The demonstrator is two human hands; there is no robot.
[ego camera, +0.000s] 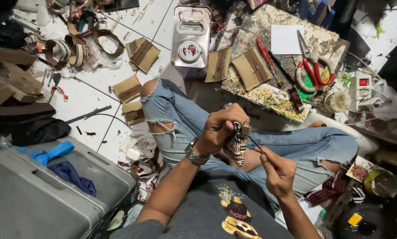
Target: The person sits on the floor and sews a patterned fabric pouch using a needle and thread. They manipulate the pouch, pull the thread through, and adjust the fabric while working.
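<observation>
Both hands work over the lap: the left hand (218,128) clamps a patterned woven strap (238,142) with a metal buckle, and the right hand (278,170) pinches a thin dark tool (254,144) against it. Beyond lie brown wallets (251,67), red-handled scissors (312,66) and a metal can (190,35).

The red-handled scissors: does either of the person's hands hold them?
No: the red-handled scissors lie on the paint-spattered board, while the left hand holds a woven strap.

Ripped light-blue jeans (181,113), grey printed T-shirt (216,212), metal wristwatch (193,154), perhaps a ring (227,105).
</observation>
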